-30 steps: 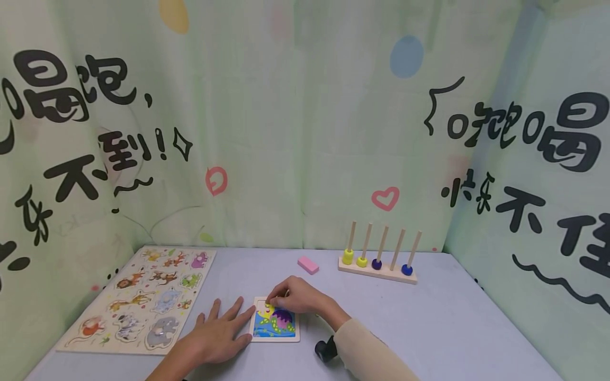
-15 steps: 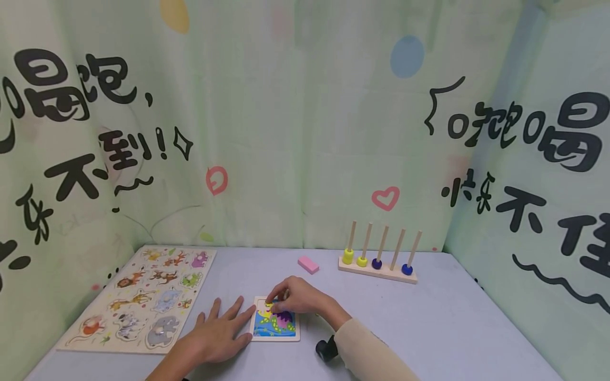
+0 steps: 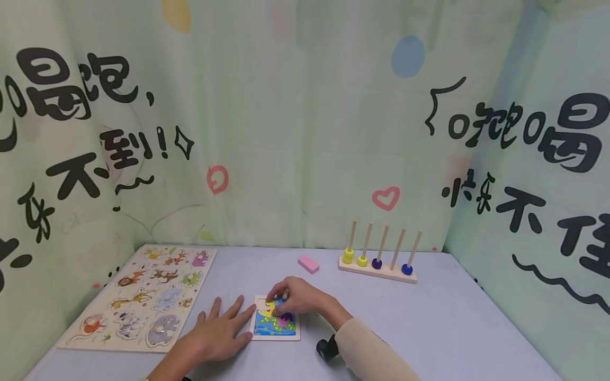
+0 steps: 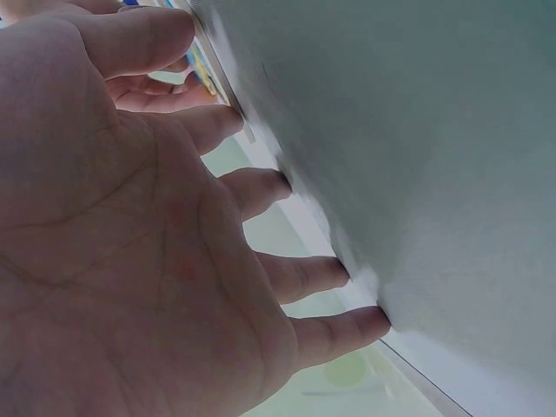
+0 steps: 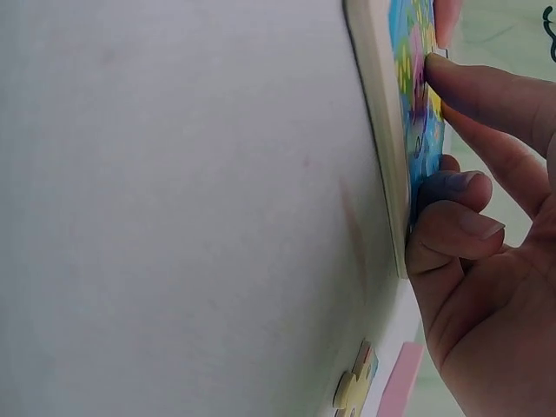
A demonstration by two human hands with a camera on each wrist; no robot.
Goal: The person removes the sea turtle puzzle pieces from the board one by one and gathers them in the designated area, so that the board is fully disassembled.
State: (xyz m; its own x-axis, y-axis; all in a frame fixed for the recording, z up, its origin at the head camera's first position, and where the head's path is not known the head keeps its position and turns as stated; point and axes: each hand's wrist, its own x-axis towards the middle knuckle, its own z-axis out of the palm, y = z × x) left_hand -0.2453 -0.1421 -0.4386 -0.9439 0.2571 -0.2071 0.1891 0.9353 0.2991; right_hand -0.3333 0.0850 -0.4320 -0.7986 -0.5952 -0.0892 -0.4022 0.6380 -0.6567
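A small framed jigsaw puzzle (image 3: 271, 333) lies on the table, with a yellow, purple and green figure on blue. Bare wood shows at its upper left. My left hand (image 3: 216, 336) is spread flat, thumb and index finger against the puzzle's left edge; its fingertips rest on the table in the left wrist view. My right hand (image 3: 302, 296) reaches over the top of the puzzle, thumb and index finger pinching at a puzzle piece (image 3: 277, 302) on the picture. Its other fingers curl beside the frame in the right wrist view. The piece is partly covered by the fingers.
A large animal peg board (image 3: 138, 301) lies at the left. Behind the puzzle is a pink block (image 3: 308, 264). A bead stacker (image 3: 378, 270) with upright pegs stands back right. A loose yellow piece (image 5: 352, 391) lies near the right hand. A black object (image 3: 327, 349) is by the right sleeve.
The right thumb has slid slightly down and right across the picture, away from the index fingertip, uncovering some blue between them. The left hand has stayed in place.
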